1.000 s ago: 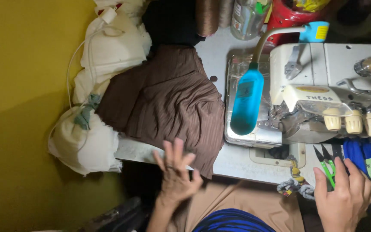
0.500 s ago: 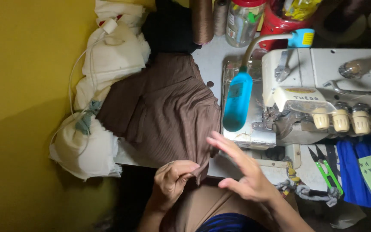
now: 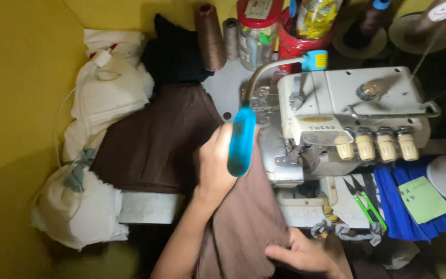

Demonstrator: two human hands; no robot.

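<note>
While the left hand (image 3: 215, 165) presses brown fabric (image 3: 156, 144), the right hand (image 3: 300, 256) pinches it

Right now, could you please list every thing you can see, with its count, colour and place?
brown cloth: 1, dark brown, table left and under the hands
sewing machine: 1, cream, table right
lamp: 1, blue, on a bent neck before the machine
thread cones: 2, brown and grey, table back
jar: 1, clear with red lid, back
snips: 1, green handles, right of the machine
white bundles: several, far left
left hand: presses the cloth
right hand: grips the cloth, bottom
</note>
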